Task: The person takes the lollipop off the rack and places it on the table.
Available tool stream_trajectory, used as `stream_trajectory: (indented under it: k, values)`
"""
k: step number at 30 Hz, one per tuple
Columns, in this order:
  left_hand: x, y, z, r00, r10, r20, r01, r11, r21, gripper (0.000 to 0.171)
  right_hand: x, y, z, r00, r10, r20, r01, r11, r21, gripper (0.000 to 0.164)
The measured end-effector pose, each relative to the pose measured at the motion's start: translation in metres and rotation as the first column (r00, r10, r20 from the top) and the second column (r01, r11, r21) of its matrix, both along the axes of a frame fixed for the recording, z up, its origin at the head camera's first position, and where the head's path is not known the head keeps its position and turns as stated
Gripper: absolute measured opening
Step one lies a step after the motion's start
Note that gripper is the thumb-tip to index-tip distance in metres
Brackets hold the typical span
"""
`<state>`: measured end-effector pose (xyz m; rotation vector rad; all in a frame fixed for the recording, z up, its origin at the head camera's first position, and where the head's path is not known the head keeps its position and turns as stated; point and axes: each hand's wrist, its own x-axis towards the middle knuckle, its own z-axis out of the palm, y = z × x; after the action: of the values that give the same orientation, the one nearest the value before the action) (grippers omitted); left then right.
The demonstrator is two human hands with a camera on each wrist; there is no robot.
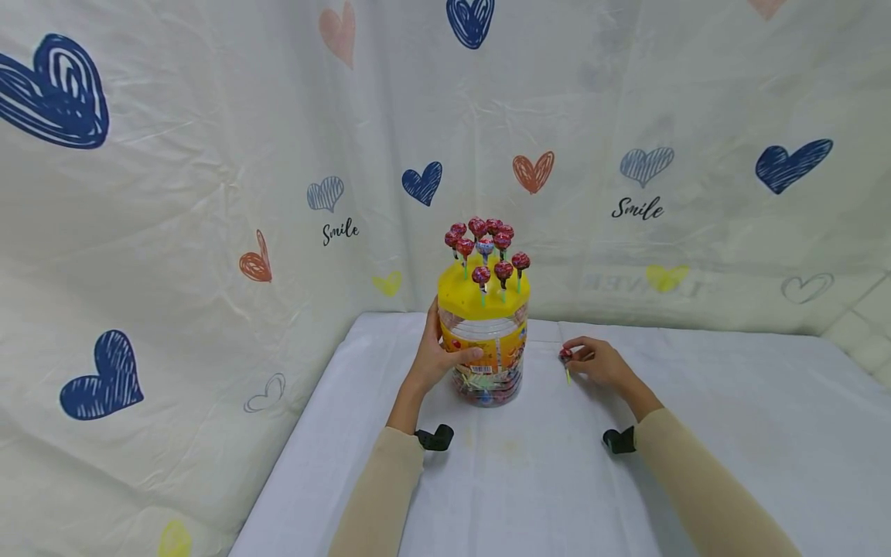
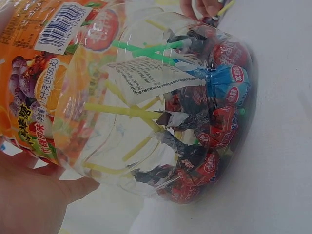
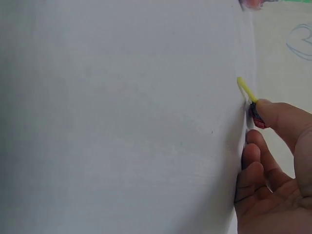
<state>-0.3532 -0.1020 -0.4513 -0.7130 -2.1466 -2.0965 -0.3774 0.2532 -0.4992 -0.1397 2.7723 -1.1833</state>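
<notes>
A clear plastic candy jar (image 1: 485,387) with a yellow lid (image 1: 480,302) and an orange label stands upright on the table. Several wrapped lollipops (image 1: 503,270) stick up out of the lid on their sticks, mostly red, one blue. My left hand (image 1: 440,352) grips the jar's left side, thumb across the label. Through the jar wall in the left wrist view, more lollipops (image 2: 228,84) and a paper slip (image 2: 146,78) show inside. To the right of the jar, my right hand (image 1: 597,360) pinches a red lollipop (image 3: 257,116) between thumb and fingers, its yellow stick pointing away from the palm.
White cloth covers the table (image 1: 543,495). Behind it and along the left hangs a pale curtain (image 1: 585,100) printed with hearts and the word Smile. A black strap piece (image 1: 435,438) sits at the left wrist, another black piece (image 1: 618,441) at the right.
</notes>
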Motion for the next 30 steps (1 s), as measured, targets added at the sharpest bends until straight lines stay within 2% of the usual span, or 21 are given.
stream_trajectory:
  k: [5,9,15,19,22,26,30]
  values:
    - [0.000,0.000,0.000,1.000,0.001,-0.005,-0.001,1.000,-0.002,0.104,0.007,0.003,0.009,1.000,0.012,-0.005,-0.012,1.000,-0.019,0.049]
    - [0.000,0.001,0.000,1.000,0.004,-0.007,-0.004,1.000,-0.007,0.104,0.014,0.007,0.023,0.998,0.040,-0.052,-0.042,0.998,-0.038,0.050]
    - [0.001,0.000,0.000,1.000,0.009,-0.001,-0.009,1.000,-0.017,0.104,0.022,0.007,0.060,0.975,0.075,-0.208,-0.090,0.994,-0.060,0.048]
    - [0.000,-0.001,-0.001,1.000,0.008,-0.003,-0.008,1.000,-0.016,0.104,0.030,-0.002,0.092,0.949,0.079,-0.306,-0.111,0.990,-0.087,0.044]
    - [0.000,-0.001,-0.001,1.000,0.008,-0.001,-0.008,1.000,-0.015,0.104,0.037,-0.013,0.113,0.921,0.049,-0.386,-0.105,0.987,-0.125,0.041]
    - [-0.001,-0.001,-0.001,1.000,0.006,-0.002,-0.006,1.000,-0.012,0.103,0.044,-0.027,0.135,0.876,-0.005,-0.482,-0.107,0.973,-0.204,0.039]
    - [-0.001,0.000,-0.002,1.000,0.003,-0.005,-0.003,1.000,-0.009,0.102,0.050,-0.040,0.153,0.822,-0.020,-0.569,-0.156,0.953,-0.259,0.041]
